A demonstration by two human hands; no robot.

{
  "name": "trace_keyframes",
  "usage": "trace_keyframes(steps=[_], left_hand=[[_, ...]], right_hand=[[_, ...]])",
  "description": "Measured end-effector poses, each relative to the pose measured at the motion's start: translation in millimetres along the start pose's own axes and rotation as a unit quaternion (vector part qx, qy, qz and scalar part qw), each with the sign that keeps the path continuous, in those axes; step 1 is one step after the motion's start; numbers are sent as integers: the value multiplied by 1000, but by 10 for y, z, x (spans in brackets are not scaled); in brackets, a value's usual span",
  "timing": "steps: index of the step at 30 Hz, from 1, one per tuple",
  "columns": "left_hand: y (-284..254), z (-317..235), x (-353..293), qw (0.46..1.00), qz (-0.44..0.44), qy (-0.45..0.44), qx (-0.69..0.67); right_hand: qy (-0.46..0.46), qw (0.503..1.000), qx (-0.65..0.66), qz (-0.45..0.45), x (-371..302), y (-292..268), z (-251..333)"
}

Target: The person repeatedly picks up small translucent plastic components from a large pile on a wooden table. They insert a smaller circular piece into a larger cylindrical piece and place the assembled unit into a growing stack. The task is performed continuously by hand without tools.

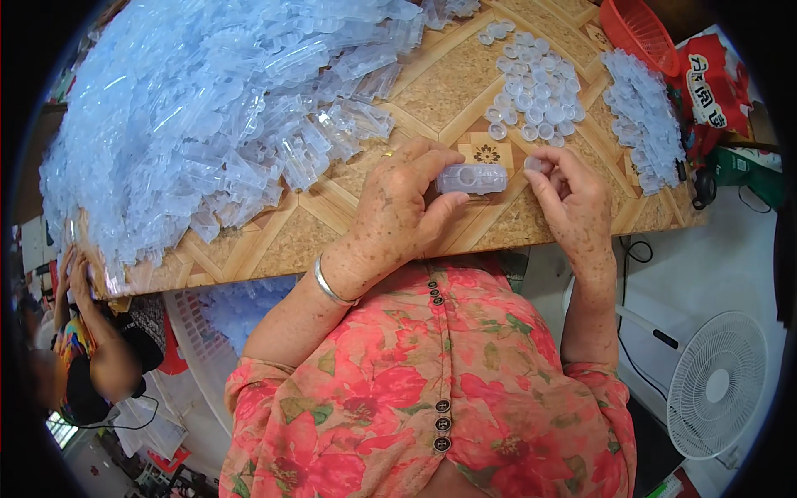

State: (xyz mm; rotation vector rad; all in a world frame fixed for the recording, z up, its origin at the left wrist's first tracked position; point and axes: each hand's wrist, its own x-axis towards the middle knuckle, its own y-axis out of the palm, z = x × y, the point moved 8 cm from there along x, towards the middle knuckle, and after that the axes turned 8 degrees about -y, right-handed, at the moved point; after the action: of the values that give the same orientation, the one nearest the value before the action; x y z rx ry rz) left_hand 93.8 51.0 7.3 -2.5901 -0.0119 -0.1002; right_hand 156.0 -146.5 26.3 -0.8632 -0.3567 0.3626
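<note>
Between the thumb and fingers of my left hand (pixel 405 197) is a clear plastic case (pixel 473 178), oblong, with a round opening on its upper face. It lies level just over the patterned table top. My right hand (pixel 573 192) pinches a small round clear cap (pixel 533 164) a short way right of the case, apart from it. Beyond my right hand, a cluster of loose round clear caps (pixel 535 87) is spread on the table. A large heap of clear bluish plastic cases (pixel 224 100) covers the table's left side, reaching close to my left hand.
More small clear plastic pieces (pixel 643 120) lie along the right edge, near a red basket (pixel 639 33) and a red bag (pixel 714 83). Black scissors handles (pixel 704 187) hang at that edge. A white fan (pixel 718 386) stands lower right. Another person's arm (pixel 104 340) is at far left.
</note>
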Motion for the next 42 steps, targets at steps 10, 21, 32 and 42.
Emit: trace_keyframes(steps=[10,21,32,42], left_hand=[[-9,-28,8,998,-36,45,7],[16,-42,39,996,-56,69,1],[-34,-53,3,999,-31,40,7],[237,133,-52,915,142,-226,-301]], right_hand=[[-273,961,36,-41,56,199,667],[-212,972,96,-5,135,305,615],[-258,964,67,-20,159,186,666],[-7,964,243,107,118,357,265]])
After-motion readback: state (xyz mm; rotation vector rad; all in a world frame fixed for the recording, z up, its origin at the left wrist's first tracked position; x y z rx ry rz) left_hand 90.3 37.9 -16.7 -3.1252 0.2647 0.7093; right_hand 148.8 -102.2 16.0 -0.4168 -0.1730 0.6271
